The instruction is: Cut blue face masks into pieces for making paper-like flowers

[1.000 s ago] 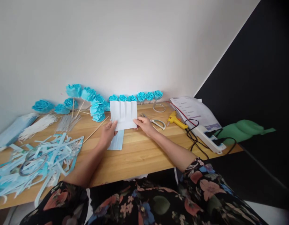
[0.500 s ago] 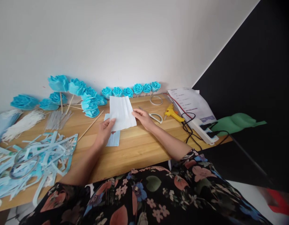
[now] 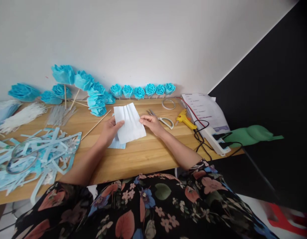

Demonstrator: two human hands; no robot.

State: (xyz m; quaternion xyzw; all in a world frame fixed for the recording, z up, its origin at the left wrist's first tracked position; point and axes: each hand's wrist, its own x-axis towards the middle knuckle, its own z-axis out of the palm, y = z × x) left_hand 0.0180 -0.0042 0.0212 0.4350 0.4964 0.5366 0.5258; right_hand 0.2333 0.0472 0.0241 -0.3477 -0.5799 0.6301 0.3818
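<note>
A creased white sheet [image 3: 130,124], thin and roughly rectangular, is held up between my two hands over the table. My left hand [image 3: 110,130] pinches its left edge, thumb on the near face. On its right edge, my right hand [image 3: 150,124] grips with thumb and fingertips. Beneath the sheet lies a light blue piece [image 3: 117,144], mostly covered. Scissors [image 3: 167,122] with white handles rest just beyond my right hand. To the left of the sheet, a thin wooden stick [image 3: 96,124] lies slanted on the wood.
Blue paper-like roses [image 3: 96,98] on sticks line the wall. Blue and white cut strips [image 3: 43,156] pile up at left, beside white cords [image 3: 24,118] and clear sticks [image 3: 59,114]. At right are a tape roll [image 3: 168,104], yellow glue gun [image 3: 185,119], power strip [image 3: 216,142] and printed papers [image 3: 205,108].
The sheet has tilted, its upper edge slanting, and come slightly lower between my hands. Both hands keep their hold on it. The camera view has shifted a little.
</note>
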